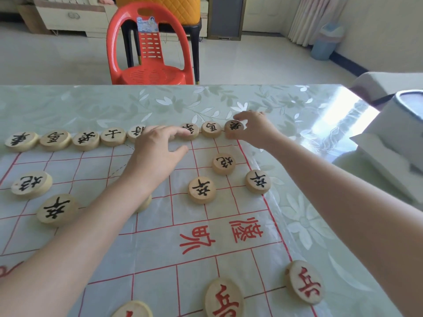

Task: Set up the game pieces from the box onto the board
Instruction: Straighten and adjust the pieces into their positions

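A plastic board (160,243) with red grid lines lies on the table. Round wooden pieces with black characters form the far row (83,140). More black pieces sit on the rows nearer me (202,189). Red-character pieces (305,285) lie along the near edge. My left hand (158,152) reaches over the middle of the far row, its straight fingers touching a piece (191,130) there. My right hand (254,129) pinches the black corner piece (233,128) at the row's right end. One piece is partly hidden under my left forearm.
A white box (386,161) and a white container with a blue rim (407,106) stand at the table's right edge. A red plastic chair (151,53) faces the far side of the table. The tablecloth (309,225) is pale green with a leaf pattern.
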Demonstrator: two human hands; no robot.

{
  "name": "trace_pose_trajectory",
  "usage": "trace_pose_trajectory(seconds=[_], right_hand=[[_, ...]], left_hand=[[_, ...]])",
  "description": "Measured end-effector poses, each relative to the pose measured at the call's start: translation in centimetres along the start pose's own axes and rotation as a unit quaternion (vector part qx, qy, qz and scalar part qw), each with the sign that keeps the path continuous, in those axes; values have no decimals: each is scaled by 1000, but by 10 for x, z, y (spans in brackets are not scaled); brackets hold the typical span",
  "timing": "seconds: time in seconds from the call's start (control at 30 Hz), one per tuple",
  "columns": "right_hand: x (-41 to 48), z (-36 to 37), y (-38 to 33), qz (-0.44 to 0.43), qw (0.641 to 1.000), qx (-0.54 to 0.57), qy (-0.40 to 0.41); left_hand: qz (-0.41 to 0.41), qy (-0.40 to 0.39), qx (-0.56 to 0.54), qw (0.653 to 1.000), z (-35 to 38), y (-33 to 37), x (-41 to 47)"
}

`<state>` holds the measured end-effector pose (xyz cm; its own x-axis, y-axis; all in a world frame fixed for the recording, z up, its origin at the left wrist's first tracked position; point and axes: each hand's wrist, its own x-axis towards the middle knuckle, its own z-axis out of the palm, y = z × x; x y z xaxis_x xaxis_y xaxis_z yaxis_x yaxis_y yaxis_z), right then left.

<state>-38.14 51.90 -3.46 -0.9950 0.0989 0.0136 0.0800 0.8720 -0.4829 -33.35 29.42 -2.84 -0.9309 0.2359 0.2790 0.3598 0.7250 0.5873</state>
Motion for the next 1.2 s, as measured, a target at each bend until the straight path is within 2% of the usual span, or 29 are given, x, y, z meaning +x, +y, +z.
trace_pose_trajectory(seconds=[0.13,0.23,0.53,1.03,1.1,1.2], right_hand=[[2,-2,-4,9,1000,-25,11],[1,-13,-3,5,999,20,27],[-7,-1,-6,-54,998,26,-34],[-3,0,-2,2,996,80,-36],[-4,-2,-8,-16,996,78,-24],[-2,5,-22,-75,997,32,-17]], left_hand=[[-4,0,4,1000,-4,1,-8],[-4,4,10,1000,-5,0,-9],[3,8,-5,1000,-7,1,-11],[-2,18,-13,1000,-6,-15,-13],[10,20,6,1000,-5,-18,-11],[75,-1,93,993,4,-20,-2]])
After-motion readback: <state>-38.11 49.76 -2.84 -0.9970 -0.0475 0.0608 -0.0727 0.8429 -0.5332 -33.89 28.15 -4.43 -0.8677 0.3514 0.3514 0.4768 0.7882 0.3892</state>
